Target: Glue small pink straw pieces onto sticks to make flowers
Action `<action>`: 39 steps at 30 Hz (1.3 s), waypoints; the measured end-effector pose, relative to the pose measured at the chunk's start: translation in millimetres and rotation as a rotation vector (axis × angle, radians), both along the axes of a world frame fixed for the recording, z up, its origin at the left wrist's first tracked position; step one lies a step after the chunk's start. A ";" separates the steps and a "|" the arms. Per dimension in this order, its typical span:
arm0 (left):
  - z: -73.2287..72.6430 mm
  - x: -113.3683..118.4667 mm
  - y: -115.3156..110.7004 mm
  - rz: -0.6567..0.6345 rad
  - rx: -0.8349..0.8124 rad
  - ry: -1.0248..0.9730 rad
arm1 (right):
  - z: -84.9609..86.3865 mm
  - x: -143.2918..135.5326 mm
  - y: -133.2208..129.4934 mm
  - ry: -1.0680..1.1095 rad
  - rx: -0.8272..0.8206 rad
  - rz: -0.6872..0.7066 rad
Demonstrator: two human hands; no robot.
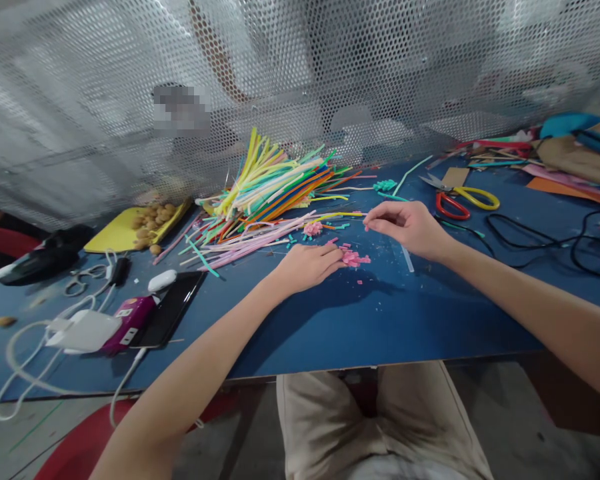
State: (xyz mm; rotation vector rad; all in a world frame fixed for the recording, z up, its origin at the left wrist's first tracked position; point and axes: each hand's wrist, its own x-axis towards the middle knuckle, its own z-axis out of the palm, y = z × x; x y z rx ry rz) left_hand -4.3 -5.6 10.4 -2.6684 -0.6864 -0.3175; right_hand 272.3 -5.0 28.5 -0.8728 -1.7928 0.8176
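Pieces of pink material lie loose beside your left hand, whose grip I cannot tell, and might scatter if it sweeps sideways; your right hand is pinched, contents unclear.

Small cut pieces: pink. Knotted cluster: paler pink. Second cluster: turquoise. Piled strips: mixed yellow, cream, turquoise, green, orange and blue. Loose strips in front of them: mostly pale pink-lilac. Tabletop: blue, plain apart from pale specks. Large scissors: one handle loop red, the other yellow; blades grey. Phone: glossy black. Box beside it: purple, white labels. Charger: white. Screen: silver-grey, regular pattern of round holes. Trousers: beige.
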 end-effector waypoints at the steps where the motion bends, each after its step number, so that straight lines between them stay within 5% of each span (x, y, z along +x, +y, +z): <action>1: -0.1 -0.5 0.3 0.003 0.006 -0.005 | 0.3 0.0 -0.9 -0.019 0.043 -0.005; 7: 1.3 -1.2 -0.8 0.048 -0.024 -0.039 | 0.5 -3.5 -9.3 -0.063 0.284 0.000; 21: 2.6 -0.4 -1.5 0.006 0.060 -0.138 | -5.6 -17.9 -20.5 -0.108 0.311 0.095; 39: 4.3 1.9 -5.7 0.031 0.045 -0.152 | -13.3 -19.8 -20.5 -0.222 0.551 0.012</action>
